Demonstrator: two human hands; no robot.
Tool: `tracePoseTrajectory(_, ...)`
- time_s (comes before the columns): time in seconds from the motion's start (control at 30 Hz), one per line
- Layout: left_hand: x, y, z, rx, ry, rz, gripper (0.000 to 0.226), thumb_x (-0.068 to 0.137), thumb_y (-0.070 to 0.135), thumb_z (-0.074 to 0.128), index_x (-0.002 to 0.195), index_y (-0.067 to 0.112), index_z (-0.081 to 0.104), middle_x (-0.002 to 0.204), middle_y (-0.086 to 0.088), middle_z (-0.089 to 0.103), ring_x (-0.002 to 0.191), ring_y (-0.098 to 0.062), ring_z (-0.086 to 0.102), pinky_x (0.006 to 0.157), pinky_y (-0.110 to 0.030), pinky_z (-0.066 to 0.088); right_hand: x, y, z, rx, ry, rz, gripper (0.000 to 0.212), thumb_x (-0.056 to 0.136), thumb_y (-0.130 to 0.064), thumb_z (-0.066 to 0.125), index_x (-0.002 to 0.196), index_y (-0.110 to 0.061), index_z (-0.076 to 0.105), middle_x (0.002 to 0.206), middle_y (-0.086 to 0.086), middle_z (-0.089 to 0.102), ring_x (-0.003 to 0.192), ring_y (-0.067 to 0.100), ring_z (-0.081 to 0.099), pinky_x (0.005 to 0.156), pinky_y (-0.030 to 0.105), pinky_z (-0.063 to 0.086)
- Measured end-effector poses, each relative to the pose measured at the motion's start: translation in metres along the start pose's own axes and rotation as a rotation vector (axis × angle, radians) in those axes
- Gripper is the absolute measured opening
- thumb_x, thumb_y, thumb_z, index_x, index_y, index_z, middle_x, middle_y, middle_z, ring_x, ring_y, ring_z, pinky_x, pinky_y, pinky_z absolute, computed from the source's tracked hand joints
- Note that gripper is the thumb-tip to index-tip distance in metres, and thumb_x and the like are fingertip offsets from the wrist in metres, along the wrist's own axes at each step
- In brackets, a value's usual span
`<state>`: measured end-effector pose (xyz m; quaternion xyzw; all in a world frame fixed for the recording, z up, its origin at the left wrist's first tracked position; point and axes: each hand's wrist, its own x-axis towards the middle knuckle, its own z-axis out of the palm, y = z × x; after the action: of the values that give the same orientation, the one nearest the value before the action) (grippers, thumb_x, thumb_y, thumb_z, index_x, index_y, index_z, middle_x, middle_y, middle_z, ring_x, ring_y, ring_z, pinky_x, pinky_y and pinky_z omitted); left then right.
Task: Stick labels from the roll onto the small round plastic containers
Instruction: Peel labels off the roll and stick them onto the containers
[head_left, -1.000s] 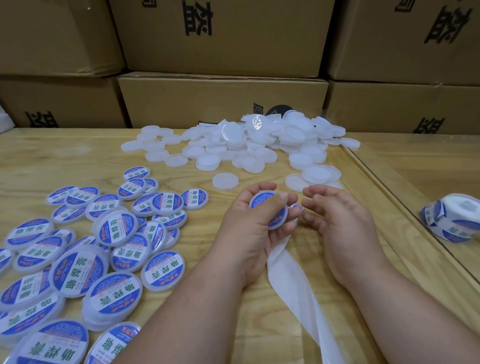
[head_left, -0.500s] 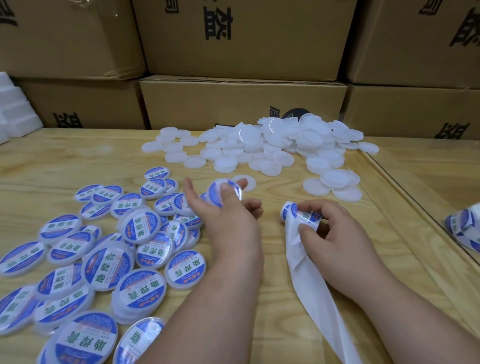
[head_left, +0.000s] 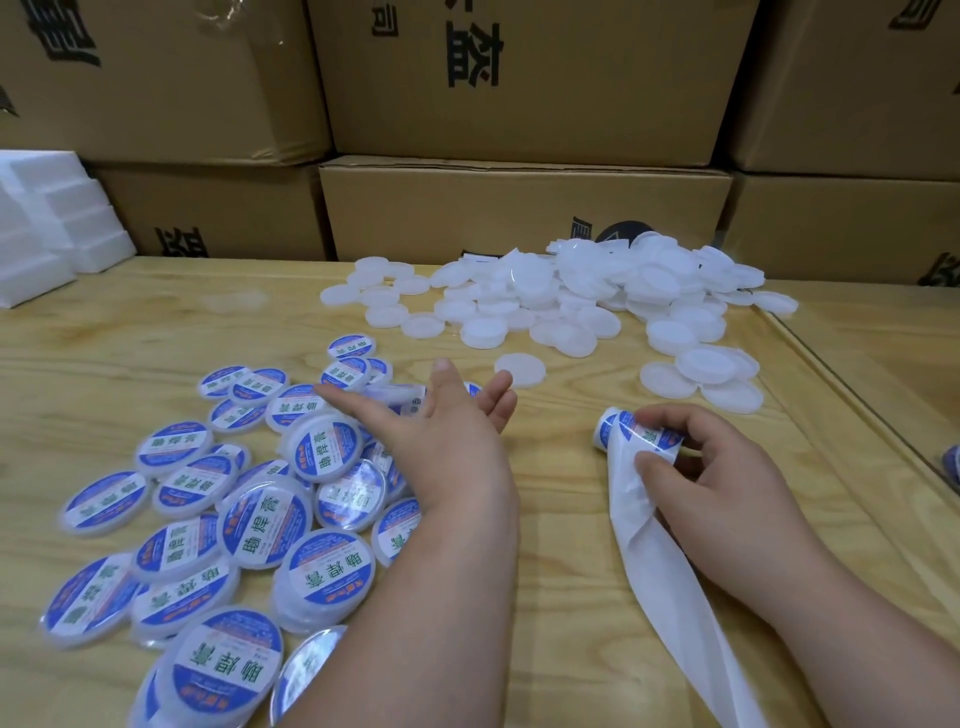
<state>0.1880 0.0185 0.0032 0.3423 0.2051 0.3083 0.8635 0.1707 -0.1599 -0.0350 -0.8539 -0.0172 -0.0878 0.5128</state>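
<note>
**Labelled pile grows, plain heap waits**

On the near left of the surface (head_left: 571, 519) sits a spread of labelled containers (head_left: 332, 460) — blue-and-white stickers facing up, several overlapping or stacked on one another. That is the finished share, and it runs out of view at the bottom edge, so no full tally is possible. The left hand (head_left: 447, 431) hovers over the far edge of that spread, fingers straight and fanned, holding nothing; a labelled container shows blurred just under the fingers, and whether it touches them cannot be told.

The right hand (head_left: 696, 467) has its grip clamped on the label strip (head_left: 636, 436) — thumb and fingertips pinching the end where a blue label curls over, with bare white backing (head_left: 670, 582) trailing toward the viewer. The roll (head_left: 953, 465) barely peeks in at the right edge.

Further back lies the heap of plain containers (head_left: 566, 296), white and unlabelled, some scattered loose toward the hands. Judging by that heap, plenty remains, with the next plain one yet to be picked up.
</note>
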Motion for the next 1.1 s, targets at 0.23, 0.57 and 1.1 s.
tracePoseTrajectory(0.23, -0.026, -0.029, 0.0, 0.688, -0.667, 0.119, 0.053, 0.096, 0.027, 0.056, 0.131, 0.066, 0.046, 0.12, 0.022, 0.068, 0.113, -0.002, 0.065, 0.1, -0.035, 0.053, -0.001, -0.003, -0.001, 0.039, 0.016, -0.033, 0.033, 0.089, -0.018, 0.068, 0.108, -0.044, 0.064, 0.1, -0.03, 0.068, 0.079, 0.002, 0.068, 0.067, 0.024, 0.052)
tracePoseTrajectory(0.57, -0.031, -0.046, -0.005, 1.276, -1.058, 0.443, 0.042, 0.091, 0.027, 0.055, 0.13, 0.041, 0.062, 0.139, 0.021, 0.056, 0.131, 0.0, 0.045, 0.114, -0.028, 0.032, 0.018, -0.015, -0.018, 0.389, 0.347, 0.045, 0.018, 0.08, -0.026, 0.064, 0.095, -0.033, 0.072, 0.093, -0.017, 0.07, 0.077, -0.006, 0.062, 0.066, 0.011, 0.047)
tracePoseTrajectory(1.1, -0.015, -0.053, 0.009, 1.404, -1.069, 0.426, 0.039, 0.061, 0.059, 0.039, 0.091, 0.069, 0.063, 0.094, 0.042, 0.061, 0.09, 0.022, 0.057, 0.083, -0.004, 0.038, 0.357, -0.013, -0.049, -0.421, 0.01, 0.171, 0.083, 0.085, -0.08, 0.044, 0.149, -0.029, 0.044, 0.152, 0.007, 0.046, 0.136, 0.033, 0.046, 0.106, 0.049, 0.038)
